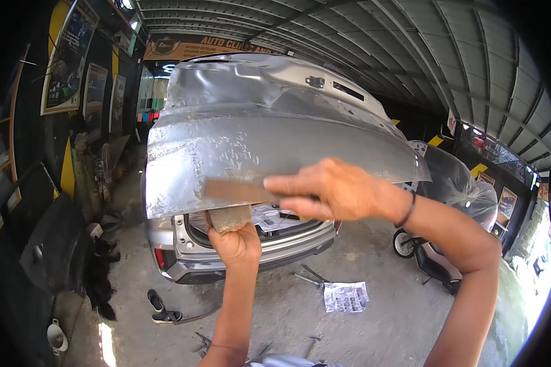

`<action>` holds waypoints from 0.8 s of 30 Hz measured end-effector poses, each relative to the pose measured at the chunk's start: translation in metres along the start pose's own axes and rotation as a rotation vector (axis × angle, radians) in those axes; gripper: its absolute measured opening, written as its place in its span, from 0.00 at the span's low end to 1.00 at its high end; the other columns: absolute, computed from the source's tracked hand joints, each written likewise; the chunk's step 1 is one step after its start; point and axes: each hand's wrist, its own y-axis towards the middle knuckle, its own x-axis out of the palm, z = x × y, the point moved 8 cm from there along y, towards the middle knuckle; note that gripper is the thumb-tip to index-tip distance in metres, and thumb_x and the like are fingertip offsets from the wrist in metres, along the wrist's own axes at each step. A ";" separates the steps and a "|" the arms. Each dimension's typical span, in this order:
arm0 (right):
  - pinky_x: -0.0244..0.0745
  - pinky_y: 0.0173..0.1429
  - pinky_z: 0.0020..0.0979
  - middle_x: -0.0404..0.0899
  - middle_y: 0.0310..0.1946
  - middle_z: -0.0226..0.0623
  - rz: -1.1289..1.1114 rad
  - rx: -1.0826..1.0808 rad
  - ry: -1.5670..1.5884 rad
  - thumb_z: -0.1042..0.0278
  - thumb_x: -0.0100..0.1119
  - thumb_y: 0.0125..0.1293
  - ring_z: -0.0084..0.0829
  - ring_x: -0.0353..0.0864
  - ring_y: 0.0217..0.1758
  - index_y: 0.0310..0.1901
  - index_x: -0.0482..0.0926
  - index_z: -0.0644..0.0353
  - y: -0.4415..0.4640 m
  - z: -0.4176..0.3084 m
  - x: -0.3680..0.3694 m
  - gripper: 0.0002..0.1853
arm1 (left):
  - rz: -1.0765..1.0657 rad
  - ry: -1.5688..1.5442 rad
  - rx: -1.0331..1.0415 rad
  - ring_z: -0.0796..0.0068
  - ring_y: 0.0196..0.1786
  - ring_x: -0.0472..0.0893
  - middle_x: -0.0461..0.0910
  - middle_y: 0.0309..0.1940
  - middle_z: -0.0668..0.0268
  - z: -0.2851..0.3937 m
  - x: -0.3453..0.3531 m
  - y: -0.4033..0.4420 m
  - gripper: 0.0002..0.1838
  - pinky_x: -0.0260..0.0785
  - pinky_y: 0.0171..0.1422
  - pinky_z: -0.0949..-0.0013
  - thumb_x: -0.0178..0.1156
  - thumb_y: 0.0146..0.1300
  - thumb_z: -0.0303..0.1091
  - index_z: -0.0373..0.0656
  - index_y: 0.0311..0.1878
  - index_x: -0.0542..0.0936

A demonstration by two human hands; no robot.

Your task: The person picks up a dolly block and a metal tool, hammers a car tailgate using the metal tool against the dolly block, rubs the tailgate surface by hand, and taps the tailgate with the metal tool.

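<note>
The raised silver tailgate of a car fills the middle, its lower left part scuffed bare and shiny. My right hand grips a flat, brown, bar-like tool, smeared by motion. This tool lies across the panel near its lower edge; whether it touches the metal I cannot tell. Just below that edge, my left hand is closed around a grey-brown rectangular block, held up close to the panel's underside. Part of the block is hidden by the tailgate.
Below the tailgate is the car's rear bumper. On the concrete floor lie a printed sheet, a pair of slippers and a hammer. A dark panel leans at left; a small motorbike stands at right.
</note>
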 end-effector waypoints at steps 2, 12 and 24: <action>0.77 0.25 0.38 0.76 0.22 0.42 -0.213 -0.124 -0.230 0.51 0.53 0.70 0.36 0.79 0.19 0.59 0.76 0.53 -0.028 -0.018 0.021 0.21 | 0.059 -0.028 -0.025 0.68 0.57 0.78 0.77 0.57 0.66 -0.008 -0.010 0.000 0.18 0.75 0.60 0.62 0.51 0.70 0.34 0.47 0.62 0.72; 0.73 0.26 0.35 0.72 0.20 0.35 -0.091 0.547 0.152 0.47 0.58 0.67 0.35 0.77 0.22 0.66 0.72 0.46 -0.315 -0.020 0.253 0.28 | 0.092 0.175 0.051 0.66 0.47 0.80 0.78 0.44 0.68 -0.016 -0.048 -0.037 0.06 0.78 0.49 0.57 0.49 0.72 0.35 0.49 0.47 0.74; 0.77 0.33 0.40 0.82 0.26 0.46 -0.045 1.537 1.076 0.61 0.62 0.57 0.39 0.82 0.25 0.42 0.82 0.66 -0.591 -0.036 0.573 0.17 | 0.796 0.671 -0.388 0.66 0.44 0.78 0.76 0.39 0.65 0.008 -0.270 -0.274 0.26 0.74 0.44 0.61 0.46 0.45 0.08 0.46 0.47 0.73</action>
